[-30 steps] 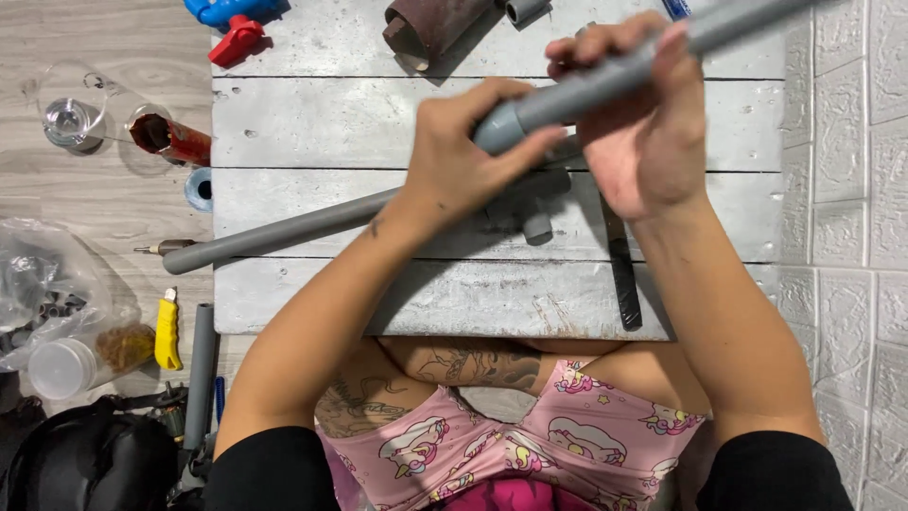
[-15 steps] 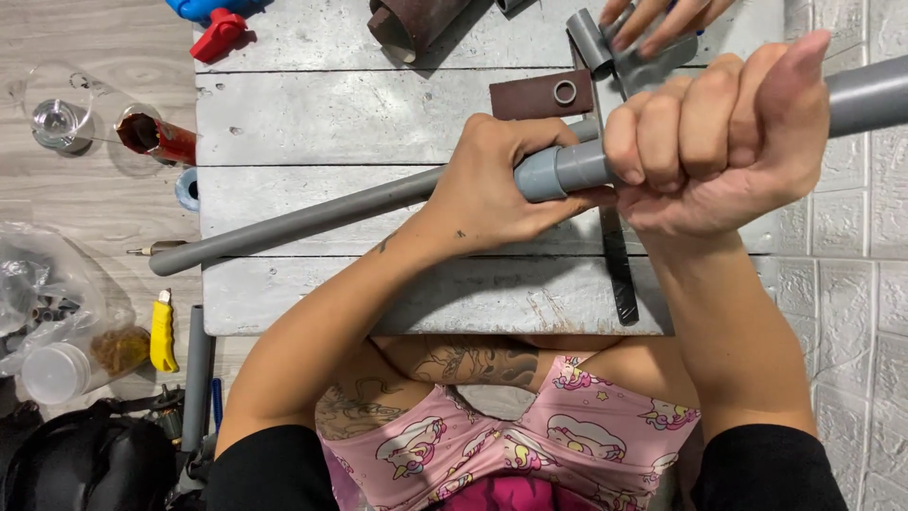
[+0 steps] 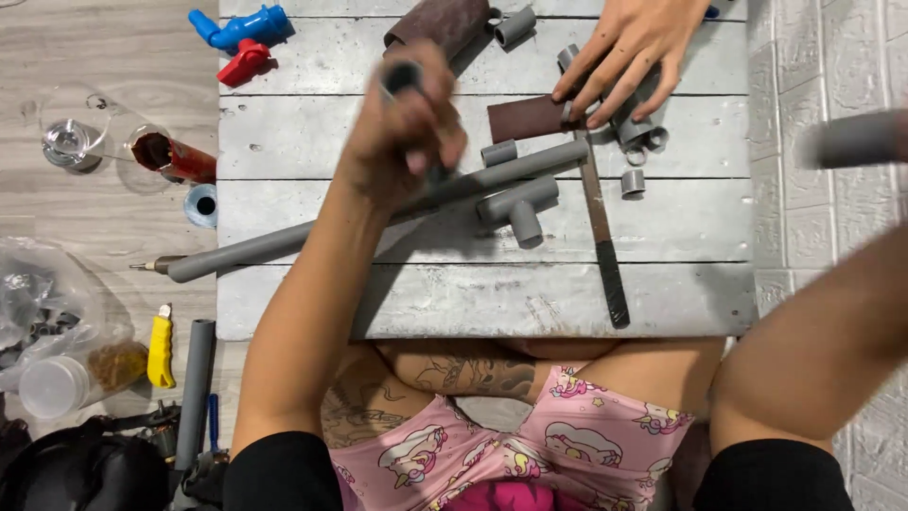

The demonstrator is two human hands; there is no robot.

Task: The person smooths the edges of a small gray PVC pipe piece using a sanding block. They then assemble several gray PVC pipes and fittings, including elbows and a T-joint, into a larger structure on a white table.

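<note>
Grey plank table (image 3: pixel 284 132) | left hand (image 3: pixel 407 128) clenched on short fitting (blurred), off long pipe (image 3: pixel 378 213) | right hand gone from view.

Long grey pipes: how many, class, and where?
3: a pipe slanted across the board, a pipe on the floor left of it, a blurred pipe at the right edge. The left hand's grey piece may be another.
</note>
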